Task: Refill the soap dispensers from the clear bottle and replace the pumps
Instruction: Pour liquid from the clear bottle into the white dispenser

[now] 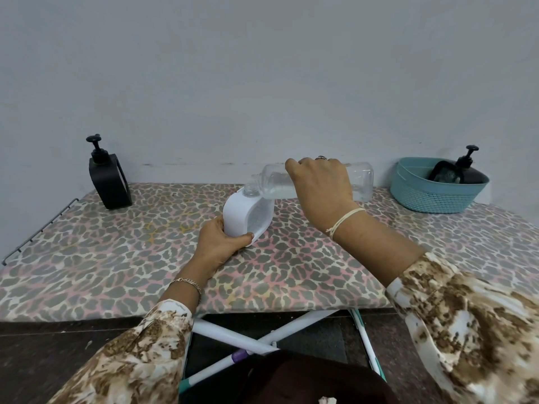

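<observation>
My right hand (322,185) holds the clear bottle (358,179) nearly level, mouth leftward over the white dispenser (236,211)'s neck; my left hand (220,243) grips its base.

We can read no text, label, brand or number anywhere. The clear bottle (363,177), the white dispenser (236,211), the black dispenser (109,182) at the wall and the blue basket (431,196) all show us plain, unmarked surfaces.
</observation>
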`<act>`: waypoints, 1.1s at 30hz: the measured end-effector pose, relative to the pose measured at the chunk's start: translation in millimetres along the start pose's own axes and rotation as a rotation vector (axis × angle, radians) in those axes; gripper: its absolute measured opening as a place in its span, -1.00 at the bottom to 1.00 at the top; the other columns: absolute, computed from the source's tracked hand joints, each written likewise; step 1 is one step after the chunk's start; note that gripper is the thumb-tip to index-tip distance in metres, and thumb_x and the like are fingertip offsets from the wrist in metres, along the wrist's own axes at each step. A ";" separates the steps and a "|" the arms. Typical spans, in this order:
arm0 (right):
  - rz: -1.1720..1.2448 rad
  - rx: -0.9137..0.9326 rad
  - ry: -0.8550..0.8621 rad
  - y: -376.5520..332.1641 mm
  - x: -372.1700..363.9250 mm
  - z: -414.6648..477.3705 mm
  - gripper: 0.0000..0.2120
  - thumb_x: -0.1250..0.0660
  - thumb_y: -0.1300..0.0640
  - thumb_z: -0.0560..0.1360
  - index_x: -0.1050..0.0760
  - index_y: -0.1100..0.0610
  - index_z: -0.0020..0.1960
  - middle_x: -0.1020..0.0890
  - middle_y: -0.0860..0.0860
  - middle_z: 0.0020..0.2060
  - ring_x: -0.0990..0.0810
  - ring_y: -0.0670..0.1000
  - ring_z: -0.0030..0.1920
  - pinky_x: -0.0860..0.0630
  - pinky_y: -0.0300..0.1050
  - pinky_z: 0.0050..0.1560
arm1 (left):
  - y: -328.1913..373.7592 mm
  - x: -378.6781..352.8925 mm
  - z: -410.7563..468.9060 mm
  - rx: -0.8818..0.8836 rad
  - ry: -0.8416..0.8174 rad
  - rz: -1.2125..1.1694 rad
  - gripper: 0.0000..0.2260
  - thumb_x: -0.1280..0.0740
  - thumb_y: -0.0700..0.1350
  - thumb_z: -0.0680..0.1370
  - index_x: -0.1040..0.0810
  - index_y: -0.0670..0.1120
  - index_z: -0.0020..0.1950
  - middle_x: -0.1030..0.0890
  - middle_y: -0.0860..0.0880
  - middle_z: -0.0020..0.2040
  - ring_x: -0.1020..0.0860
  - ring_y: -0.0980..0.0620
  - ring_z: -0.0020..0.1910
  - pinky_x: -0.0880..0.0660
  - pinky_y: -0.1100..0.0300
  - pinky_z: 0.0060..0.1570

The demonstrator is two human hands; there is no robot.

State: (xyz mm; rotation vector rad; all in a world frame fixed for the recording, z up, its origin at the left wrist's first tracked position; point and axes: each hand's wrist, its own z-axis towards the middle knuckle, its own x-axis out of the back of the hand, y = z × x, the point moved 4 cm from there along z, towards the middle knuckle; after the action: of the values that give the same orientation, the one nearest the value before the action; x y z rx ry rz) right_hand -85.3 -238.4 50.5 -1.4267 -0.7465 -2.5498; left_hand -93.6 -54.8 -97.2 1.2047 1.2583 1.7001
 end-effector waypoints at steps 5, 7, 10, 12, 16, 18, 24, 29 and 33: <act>-0.007 -0.006 0.003 0.0 -0.1 0.1 -0.67 -0.34 0.32 0.42 -0.36 0.11 0.12 -0.36 0.00 -0.29 -0.36 0.05 -0.28 -0.29 -0.11 -0.23 | 0.0 0.2 0.0 0.007 0.003 -0.003 -0.63 -0.58 -0.25 0.32 -0.53 -0.08 0.04 -0.64 -0.05 -0.05 -0.63 0.07 -0.13 -0.60 0.13 -0.13; -0.006 -0.006 0.001 0.0 -0.8 0.1 -0.67 -0.35 0.33 0.42 -0.36 0.12 0.12 -0.35 0.01 -0.30 -0.36 0.05 -0.28 -0.29 -0.11 -0.22 | 0.4 0.1 -0.2 0.008 0.005 -0.005 -0.62 -0.58 -0.24 0.32 -0.52 -0.07 0.04 -0.64 -0.05 -0.04 -0.63 0.07 -0.11 -0.58 0.17 -0.15; 0.003 -0.004 0.005 0.1 -1.3 0.3 -0.68 -0.34 0.32 0.43 -0.36 0.12 0.12 -0.36 0.01 -0.29 -0.36 0.06 -0.28 -0.29 -0.10 -0.22 | 0.7 0.2 -0.7 0.005 0.002 -0.006 -0.62 -0.58 -0.24 0.32 -0.53 -0.07 0.05 -0.64 -0.06 -0.03 -0.63 0.07 -0.11 -0.58 0.18 -0.15; 0.001 -0.002 0.009 0.2 -1.6 0.4 -0.68 -0.34 0.32 0.44 -0.36 0.12 0.12 -0.36 0.01 -0.29 -0.37 0.05 -0.28 -0.29 -0.10 -0.22 | 0.4 0.6 -0.9 0.006 0.002 -0.006 -0.61 -0.58 -0.24 0.31 -0.53 -0.08 0.05 -0.65 -0.06 -0.02 -0.64 0.06 -0.10 -0.59 0.17 -0.14; 0.002 -0.002 0.003 0.9 -1.4 0.5 -0.67 -0.34 0.32 0.43 -0.36 0.12 0.13 -0.34 0.00 -0.29 -0.36 0.06 -0.27 -0.28 -0.10 -0.21 | 0.5 0.4 -1.0 0.003 0.010 -0.005 -0.62 -0.59 -0.23 0.31 -0.53 -0.03 0.02 -0.65 -0.05 -0.02 -0.64 0.02 -0.06 -0.59 0.12 -0.07; 0.008 -0.001 0.003 1.0 -1.3 0.5 -0.67 -0.35 0.31 0.44 -0.36 0.12 0.14 -0.36 0.01 -0.27 -0.36 0.06 -0.26 -0.29 -0.11 -0.20 | 0.6 0.0 -0.9 0.000 0.010 -0.004 -0.62 -0.59 -0.23 0.30 -0.52 -0.01 0.00 -0.65 -0.04 -0.02 -0.64 0.01 -0.04 -0.59 0.12 -0.06; 0.033 -0.023 -0.003 0.8 -5.4 -2.6 -0.67 -0.34 0.34 0.41 -0.34 0.12 0.10 -0.36 0.00 -0.30 -0.37 0.04 -0.29 -0.28 -0.11 -0.23 | -2.0 0.7 0.3 0.001 0.015 0.001 -0.60 -0.59 -0.21 0.29 -0.53 -0.04 0.03 -0.66 -0.08 0.02 -0.64 -0.03 -0.02 -0.61 0.01 0.00; 0.108 -0.065 -0.037 2.0 -14.0 -10.2 -0.60 -0.31 0.39 0.36 -0.30 0.13 0.11 -0.33 -0.02 -0.29 -0.35 0.05 -0.28 -0.24 -0.11 -0.28 | -2.3 0.1 -0.9 -0.017 0.017 0.013 -0.59 -0.59 -0.19 0.30 -0.51 0.00 0.05 -0.66 -0.07 0.04 -0.64 -0.03 0.00 -0.61 -0.02 0.02; 0.185 -0.126 -0.043 8.7 -28.5 -14.1 -0.59 -0.33 0.32 0.35 -0.35 0.09 0.16 -0.35 -0.06 -0.34 -0.38 0.02 -0.34 -0.16 -0.16 -0.41 | -4.4 0.0 0.4 -0.009 0.011 0.015 -0.57 -0.59 -0.16 0.30 -0.51 -0.01 0.09 -0.65 -0.07 0.06 -0.63 -0.04 0.02 -0.60 -0.05 0.04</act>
State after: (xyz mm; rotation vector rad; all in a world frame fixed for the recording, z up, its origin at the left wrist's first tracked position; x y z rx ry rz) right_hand -77.6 -256.3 23.9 -1.5144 -0.4426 -2.4696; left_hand -93.2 -53.5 -101.3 1.2039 1.2496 1.7238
